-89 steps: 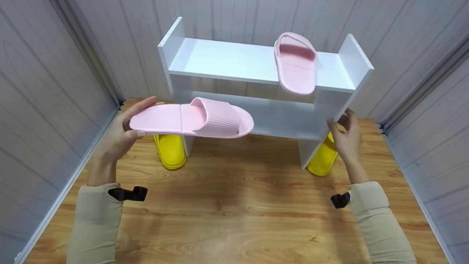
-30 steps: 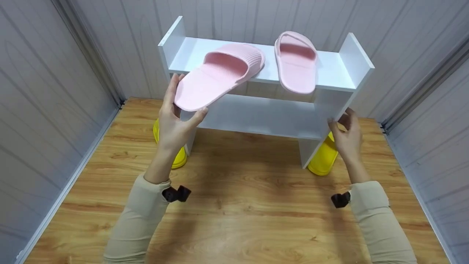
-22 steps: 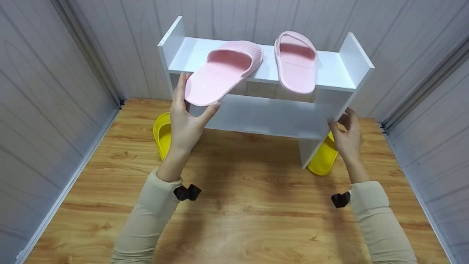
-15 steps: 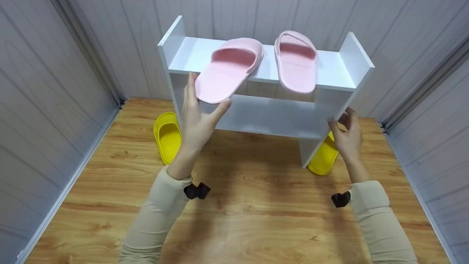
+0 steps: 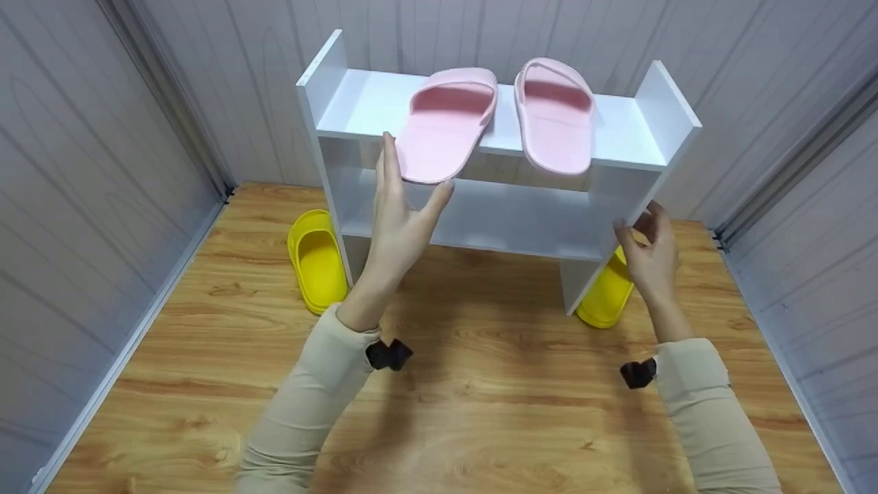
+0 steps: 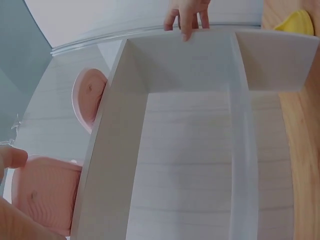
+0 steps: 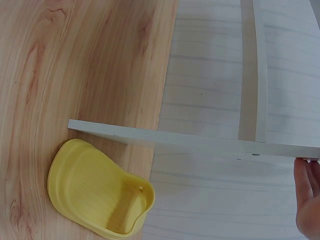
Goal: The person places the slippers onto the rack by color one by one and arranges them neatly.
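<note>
My left hand (image 5: 398, 230) holds a pink slipper (image 5: 439, 147) by the heel, thumb on one side and fingers on the other. That slipper's toe lies over the top board of a white two-tier shelf (image 5: 377, 103); its heel juts past the front edge. A matching pink slipper (image 5: 557, 134) sits just right of it, heel also overhanging. My right hand (image 5: 651, 257) grips the shelf's right side panel, its thumb at the front edge and fingers on the outer side. In the left wrist view both slipper undersides (image 6: 47, 192) show beyond the board.
Yellow slippers stand on the wooden floor (image 5: 453, 412): one (image 5: 321, 271) beside the left panel, the other (image 5: 605, 295) beside the right panel, partly behind my right hand. Pale panelled walls (image 5: 425, 34) enclose the shelf at the back and both sides.
The left hand has brought the pink slipper from in front of the shelf up onto the top board, turning its toe toward the wall and moving right. The right hand stays on the panel.
</note>
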A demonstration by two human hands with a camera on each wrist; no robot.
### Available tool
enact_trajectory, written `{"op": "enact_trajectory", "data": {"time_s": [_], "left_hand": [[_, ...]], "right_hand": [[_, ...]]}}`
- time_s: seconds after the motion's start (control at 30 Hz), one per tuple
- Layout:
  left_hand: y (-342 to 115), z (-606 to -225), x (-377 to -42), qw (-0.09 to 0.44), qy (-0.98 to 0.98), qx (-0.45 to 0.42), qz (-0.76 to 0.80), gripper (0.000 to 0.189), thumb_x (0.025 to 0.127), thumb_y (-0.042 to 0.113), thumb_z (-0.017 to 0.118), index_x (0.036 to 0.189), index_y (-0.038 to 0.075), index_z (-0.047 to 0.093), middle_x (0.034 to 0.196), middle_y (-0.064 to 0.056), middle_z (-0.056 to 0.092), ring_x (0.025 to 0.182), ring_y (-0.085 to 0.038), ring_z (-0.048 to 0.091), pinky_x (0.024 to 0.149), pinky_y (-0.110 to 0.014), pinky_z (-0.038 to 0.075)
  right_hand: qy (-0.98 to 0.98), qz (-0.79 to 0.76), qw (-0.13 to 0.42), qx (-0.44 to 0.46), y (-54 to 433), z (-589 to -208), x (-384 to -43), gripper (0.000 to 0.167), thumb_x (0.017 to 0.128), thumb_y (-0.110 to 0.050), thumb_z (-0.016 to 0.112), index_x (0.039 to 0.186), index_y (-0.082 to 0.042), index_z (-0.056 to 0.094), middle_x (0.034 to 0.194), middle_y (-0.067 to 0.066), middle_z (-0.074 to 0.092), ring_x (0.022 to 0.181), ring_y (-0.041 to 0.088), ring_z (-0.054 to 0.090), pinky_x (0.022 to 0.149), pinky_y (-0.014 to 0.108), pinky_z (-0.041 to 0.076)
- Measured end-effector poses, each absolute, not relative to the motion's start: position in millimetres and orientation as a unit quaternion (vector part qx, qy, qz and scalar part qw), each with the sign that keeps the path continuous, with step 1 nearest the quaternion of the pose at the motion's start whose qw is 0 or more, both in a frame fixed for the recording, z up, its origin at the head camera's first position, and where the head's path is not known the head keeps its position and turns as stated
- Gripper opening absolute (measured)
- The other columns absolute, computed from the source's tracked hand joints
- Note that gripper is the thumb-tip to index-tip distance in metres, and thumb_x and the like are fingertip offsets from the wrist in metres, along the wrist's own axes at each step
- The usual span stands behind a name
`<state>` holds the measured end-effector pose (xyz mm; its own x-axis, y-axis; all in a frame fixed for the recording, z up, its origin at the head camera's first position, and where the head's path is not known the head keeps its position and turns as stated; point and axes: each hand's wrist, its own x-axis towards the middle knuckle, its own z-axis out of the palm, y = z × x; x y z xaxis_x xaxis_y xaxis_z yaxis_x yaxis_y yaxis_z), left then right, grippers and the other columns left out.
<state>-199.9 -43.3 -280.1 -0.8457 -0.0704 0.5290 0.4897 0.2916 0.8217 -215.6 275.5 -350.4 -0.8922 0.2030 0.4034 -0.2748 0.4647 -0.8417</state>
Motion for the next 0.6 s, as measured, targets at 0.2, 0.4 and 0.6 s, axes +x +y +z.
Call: {"op": "enact_trajectory", "data": {"time_s": [0.2, 0.4, 0.6], "left_hand": [[-32.0, -282.2, -206.9, 0.26, -0.755, -0.126, -0.588, 0.085, 0.081, 0.028, 0.064, 0.139, -0.002, 0.011, 0.143, -0.014, 0.014, 0.127, -0.011, 0.016, 0.101, -0.024, 0.015], [-19.3, -285.8, -214.3, 0.278, -0.742, -0.118, -0.599, 0.084, 0.079, 0.026, 0.066, 0.138, -0.004, 0.014, 0.143, -0.016, 0.014, 0.128, -0.012, 0.014, 0.101, -0.022, 0.013], [-6.1, -287.7, -218.6, 0.302, -0.74, -0.107, -0.591, 0.086, 0.079, 0.027, 0.066, 0.138, -0.004, 0.012, 0.143, -0.016, 0.012, 0.129, -0.011, 0.009, 0.101, -0.023, 0.01]], "right_hand": [[-0.826, 0.512, 0.233, 0.022, 275.3, -350.9, -215.8, 0.05, 0.087, -0.019, 0.055, 0.131, -0.007, 0.035, 0.12, 0.014, 0.048, 0.106, 0.024, 0.046, 0.086, 0.037, 0.041], [-0.823, 0.517, 0.232, 0.03, 275.8, -352.1, -216.6, 0.049, 0.087, -0.018, 0.055, 0.131, -0.007, 0.035, 0.12, 0.014, 0.048, 0.106, 0.024, 0.046, 0.086, 0.037, 0.041], [-0.823, 0.518, 0.231, 0.026, 276.2, -351.0, -216.7, 0.049, 0.087, -0.018, 0.055, 0.131, -0.008, 0.036, 0.12, 0.014, 0.048, 0.105, 0.023, 0.046, 0.086, 0.037, 0.041]]}}
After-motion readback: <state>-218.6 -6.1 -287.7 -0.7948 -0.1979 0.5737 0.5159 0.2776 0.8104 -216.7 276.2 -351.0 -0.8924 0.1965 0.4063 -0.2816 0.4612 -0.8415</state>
